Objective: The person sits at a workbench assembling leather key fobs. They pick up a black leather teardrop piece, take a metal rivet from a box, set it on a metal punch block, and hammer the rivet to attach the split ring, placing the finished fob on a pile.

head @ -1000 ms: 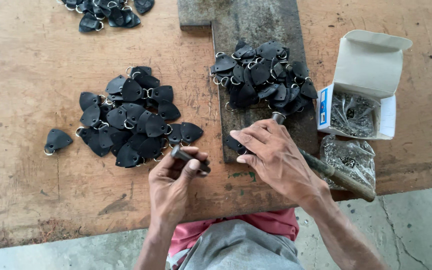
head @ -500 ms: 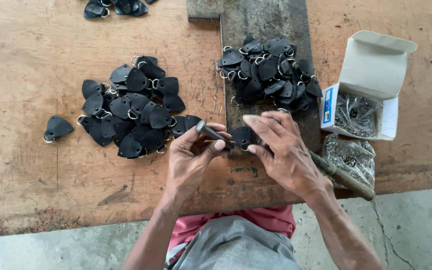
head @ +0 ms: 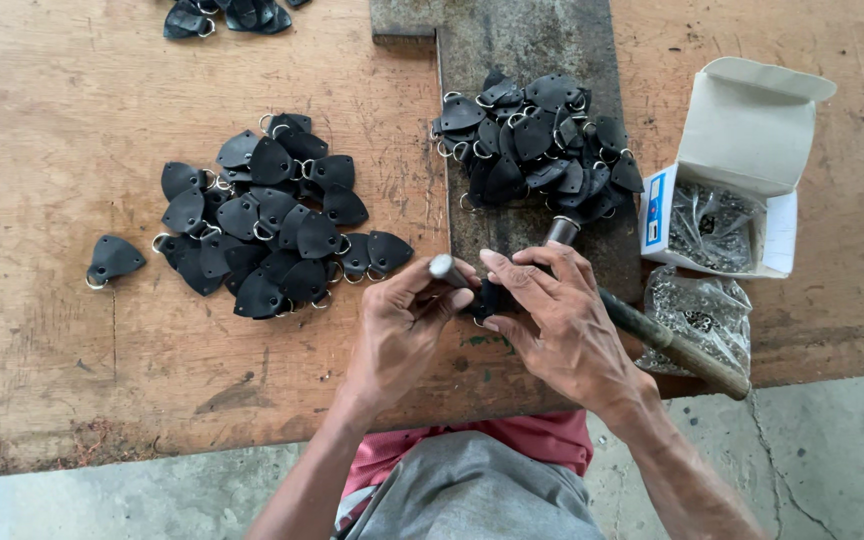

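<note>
Two hands closed on one leather tab over the metal plate

Both hands have come together since half a second ago, now at the plate's point(head: 512, 40) near edge. Left hand point(head: 402, 320) pinches a short metal punch point(head: 442, 266) upright between thumb and fingers. Right hand point(head: 562, 310) pinches a black leather tab point(head: 497, 296) just beside the punch tip. A hammer point(head: 652, 325) lies under the right hand. Tab piles sit left point(head: 272, 215) and on the plate point(head: 542, 140); open rivet box point(head: 722, 200) at right.
</note>
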Demonstrator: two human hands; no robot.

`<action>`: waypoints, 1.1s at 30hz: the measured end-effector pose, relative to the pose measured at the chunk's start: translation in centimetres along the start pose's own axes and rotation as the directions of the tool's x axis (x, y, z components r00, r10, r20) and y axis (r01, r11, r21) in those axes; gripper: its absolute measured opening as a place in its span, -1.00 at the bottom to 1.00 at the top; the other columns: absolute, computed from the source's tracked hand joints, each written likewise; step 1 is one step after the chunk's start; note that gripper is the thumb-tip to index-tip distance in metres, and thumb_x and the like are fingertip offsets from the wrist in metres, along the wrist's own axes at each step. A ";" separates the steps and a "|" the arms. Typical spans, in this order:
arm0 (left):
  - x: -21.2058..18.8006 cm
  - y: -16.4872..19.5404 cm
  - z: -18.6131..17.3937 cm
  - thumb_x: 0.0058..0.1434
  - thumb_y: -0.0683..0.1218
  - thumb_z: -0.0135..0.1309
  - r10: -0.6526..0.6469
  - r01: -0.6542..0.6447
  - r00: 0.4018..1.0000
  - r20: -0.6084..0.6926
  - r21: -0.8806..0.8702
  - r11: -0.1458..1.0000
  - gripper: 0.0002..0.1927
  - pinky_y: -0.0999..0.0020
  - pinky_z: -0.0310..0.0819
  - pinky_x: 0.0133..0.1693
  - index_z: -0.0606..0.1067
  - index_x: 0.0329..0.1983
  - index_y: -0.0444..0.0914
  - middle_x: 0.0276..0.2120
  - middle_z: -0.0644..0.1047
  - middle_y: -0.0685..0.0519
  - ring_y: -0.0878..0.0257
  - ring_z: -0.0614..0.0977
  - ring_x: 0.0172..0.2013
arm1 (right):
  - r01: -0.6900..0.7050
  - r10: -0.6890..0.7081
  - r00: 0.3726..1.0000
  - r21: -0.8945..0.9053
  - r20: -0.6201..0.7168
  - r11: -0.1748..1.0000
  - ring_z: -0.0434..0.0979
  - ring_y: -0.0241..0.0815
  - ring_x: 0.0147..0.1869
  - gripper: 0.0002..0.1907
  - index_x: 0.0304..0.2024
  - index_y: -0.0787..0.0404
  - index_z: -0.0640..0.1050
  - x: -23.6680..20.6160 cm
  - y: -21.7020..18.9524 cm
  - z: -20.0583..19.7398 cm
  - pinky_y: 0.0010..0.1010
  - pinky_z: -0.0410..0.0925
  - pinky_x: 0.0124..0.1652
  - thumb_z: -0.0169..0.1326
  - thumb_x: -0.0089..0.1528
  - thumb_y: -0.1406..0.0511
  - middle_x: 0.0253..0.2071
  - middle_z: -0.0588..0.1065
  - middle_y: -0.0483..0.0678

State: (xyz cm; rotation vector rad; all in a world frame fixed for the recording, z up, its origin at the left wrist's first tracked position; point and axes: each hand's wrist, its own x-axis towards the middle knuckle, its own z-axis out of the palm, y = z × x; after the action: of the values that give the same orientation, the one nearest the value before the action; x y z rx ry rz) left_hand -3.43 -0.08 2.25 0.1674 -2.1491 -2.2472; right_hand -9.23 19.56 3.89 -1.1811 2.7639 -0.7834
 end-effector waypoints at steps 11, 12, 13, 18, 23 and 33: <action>0.0 0.4 0.7 0.28 -0.27 0.19 0.178 -0.172 0.984 -0.004 0.223 0.959 -0.83 0.45 0.63 -0.28 0.57 -0.06 -0.35 -0.26 0.71 -0.01 0.35 0.73 -0.27 | 0.039 -0.039 0.997 -0.004 -0.062 0.999 0.39 -0.05 0.28 -0.25 0.36 0.12 0.36 -0.2 0.3 0.5 -0.11 0.15 0.33 0.29 0.14 0.17 0.01 0.62 -0.14; 0.0 0.5 0.8 0.29 -0.26 0.18 0.190 -0.185 0.982 -0.001 0.217 0.958 -0.83 0.44 0.63 -0.28 0.56 -0.06 -0.35 -0.26 0.70 -0.02 0.36 0.73 -0.27 | 0.038 -0.038 0.997 -0.003 -0.068 0.999 0.39 -0.06 0.27 -0.25 0.36 0.12 0.36 -0.3 0.2 0.6 -0.12 0.15 0.33 0.29 0.14 0.18 0.01 0.62 -0.14; 0.0 0.6 0.8 0.30 -0.26 0.17 0.205 -0.200 0.979 0.000 0.212 0.957 -0.83 0.44 0.63 -0.28 0.56 -0.06 -0.35 -0.26 0.70 -0.02 0.36 0.73 -0.27 | 0.029 -0.030 0.997 -0.006 -0.068 1.000 0.40 -0.06 0.27 -0.26 0.35 0.11 0.36 -0.4 0.2 0.7 -0.12 0.16 0.33 0.28 0.15 0.17 0.01 0.62 -0.14; 0.3 1.0 0.9 0.27 -0.25 0.20 0.233 -0.224 0.972 0.006 0.308 0.925 -0.79 0.36 0.57 -0.35 0.57 -0.04 -0.35 -0.34 0.67 -0.09 0.28 0.72 -0.38 | 0.064 -0.062 0.992 0.018 -0.113 0.998 0.38 0.02 0.32 -0.27 0.35 0.23 0.36 -0.5 0.1 0.2 -0.09 0.22 0.33 0.23 0.19 0.14 0.20 0.48 0.06; -0.2 0.4 1.2 0.26 -0.25 0.22 0.289 -0.263 0.957 -0.003 0.411 0.873 -0.80 0.22 0.51 -0.34 0.55 -0.06 -0.37 -0.35 0.60 -0.17 0.00 0.67 -0.39 | -0.333 0.333 0.943 -0.129 -0.023 0.934 0.43 0.00 0.18 -0.46 0.17 0.21 0.44 -2.2 1.6 -3.6 -0.10 0.39 0.15 0.20 0.20 0.13 0.08 0.45 0.04; -0.8 -1.5 2.2 0.24 -0.30 0.13 0.493 -0.445 0.870 0.020 0.463 0.767 -0.71 0.20 0.60 -0.27 0.51 0.05 -0.36 -0.20 0.61 -0.15 -0.05 0.68 -0.27 | -0.236 0.232 0.972 -0.252 -0.044 0.939 0.49 -0.04 0.05 -0.59 0.02 0.26 0.48 -3.7 3.3 -2.9 -0.22 0.44 0.03 0.11 0.24 0.14 -0.04 0.46 0.02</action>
State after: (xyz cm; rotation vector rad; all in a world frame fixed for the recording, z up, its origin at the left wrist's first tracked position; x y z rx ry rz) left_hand -2.78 2.21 0.86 -0.2260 -2.2959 -1.4140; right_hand -9.43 25.33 4.31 -0.8492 3.0110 -0.4239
